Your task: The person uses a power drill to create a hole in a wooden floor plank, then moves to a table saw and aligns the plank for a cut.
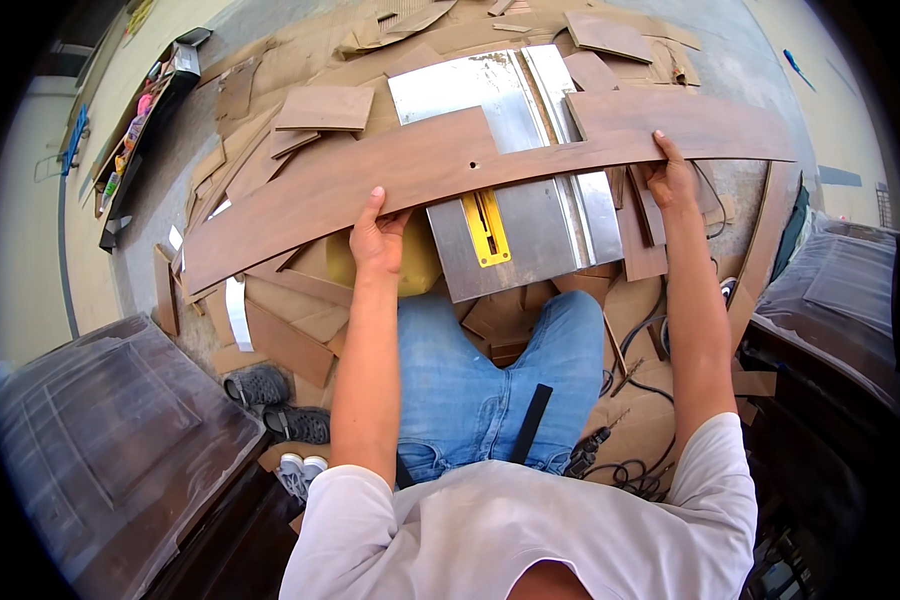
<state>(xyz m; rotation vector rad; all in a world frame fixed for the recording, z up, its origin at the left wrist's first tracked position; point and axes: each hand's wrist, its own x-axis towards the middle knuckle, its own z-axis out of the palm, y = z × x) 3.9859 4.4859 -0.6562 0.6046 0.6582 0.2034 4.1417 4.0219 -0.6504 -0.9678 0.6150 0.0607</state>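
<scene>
A long brown wooden floorboard (330,191) spans the view, with a long rectangular notch in its far edge and a small hole by the notch's left corner. My left hand (377,244) grips its near edge left of centre, thumb on the top face. Toward the right end, where the board is narrow, my right hand (671,178) holds that same edge. Beneath the board is the metal top of a table saw (536,240), fitted with a yellow slotted throat plate (493,244). Whether the board touches the saw top I cannot tell.
Board offcuts (326,109) lie on cardboard around the saw. A drill (589,452) and black cable (637,476) are by my right leg. Plastic-covered furniture stands left (120,420) and right (844,281). Grey clogs (259,386) sit on the left; a long box of goods (154,127) lies beyond.
</scene>
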